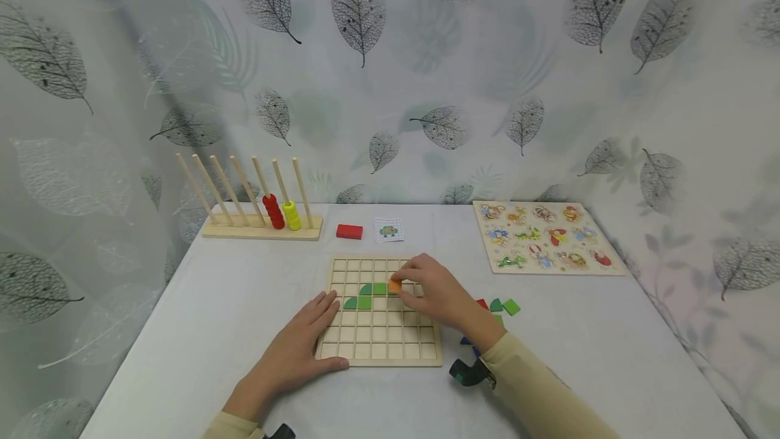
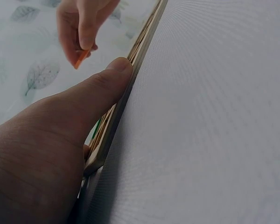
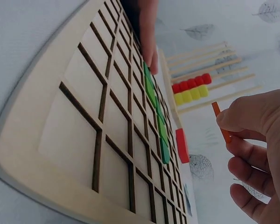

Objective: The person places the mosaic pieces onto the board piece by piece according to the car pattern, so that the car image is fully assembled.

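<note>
My right hand [image 1: 429,290] pinches an orange square tile [image 1: 395,286] between thumb and fingers, over the wooden grid board [image 1: 379,352]. The right wrist view shows this orange tile [image 3: 221,122] held edge-on above the board. Green pieces sit in the grid cells: a green square [image 1: 380,288] with a rounded green piece [image 1: 365,289] left of it, and in the row below another green square [image 1: 364,303] beside a rounded green piece [image 1: 350,303]. At the board's left edge rests my left hand [image 1: 298,344], fingers straight, its thumb at the front left corner.
Loose red, green and blue pieces [image 1: 512,307] lie right of the board, partly behind my right arm. Behind it are a red block [image 1: 349,232] and a small pattern card [image 1: 388,230]. A peg stand [image 1: 262,232] with red and yellow beads stands back left, an insect puzzle board [image 1: 548,239] back right.
</note>
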`<action>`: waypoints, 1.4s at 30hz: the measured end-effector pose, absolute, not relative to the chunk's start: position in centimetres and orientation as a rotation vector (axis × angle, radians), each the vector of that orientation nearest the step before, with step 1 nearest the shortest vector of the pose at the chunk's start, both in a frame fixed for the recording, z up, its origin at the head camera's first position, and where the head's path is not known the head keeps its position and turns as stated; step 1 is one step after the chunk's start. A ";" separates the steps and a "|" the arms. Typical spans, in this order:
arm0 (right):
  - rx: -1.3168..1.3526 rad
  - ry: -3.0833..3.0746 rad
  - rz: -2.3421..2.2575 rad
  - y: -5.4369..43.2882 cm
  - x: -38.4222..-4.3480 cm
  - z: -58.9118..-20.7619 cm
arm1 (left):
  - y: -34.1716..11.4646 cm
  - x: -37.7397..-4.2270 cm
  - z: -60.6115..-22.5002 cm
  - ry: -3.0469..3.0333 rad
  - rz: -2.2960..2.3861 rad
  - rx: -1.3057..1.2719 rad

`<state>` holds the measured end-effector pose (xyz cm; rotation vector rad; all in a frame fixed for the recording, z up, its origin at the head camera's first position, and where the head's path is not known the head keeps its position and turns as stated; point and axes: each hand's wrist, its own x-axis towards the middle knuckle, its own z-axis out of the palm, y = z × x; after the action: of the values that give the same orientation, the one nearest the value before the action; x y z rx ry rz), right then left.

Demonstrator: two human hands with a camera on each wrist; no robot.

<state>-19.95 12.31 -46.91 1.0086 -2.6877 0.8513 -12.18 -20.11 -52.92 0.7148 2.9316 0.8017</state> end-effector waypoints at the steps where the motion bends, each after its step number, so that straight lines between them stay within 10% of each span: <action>1: 1.009 -2.692 0.848 12.2 -19.9 -47.0 | -20.1 -12.2 -52.9 2.931 0.801 0.712; 42: 1.089 -2.772 0.777 9.7 -20.4 -50.0 | -20.0 -12.2 -52.7 2.942 0.770 0.721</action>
<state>-20.43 9.66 -50.03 1.0889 -2.7719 0.7775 -12.21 -19.99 -52.68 0.7210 2.9424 0.7699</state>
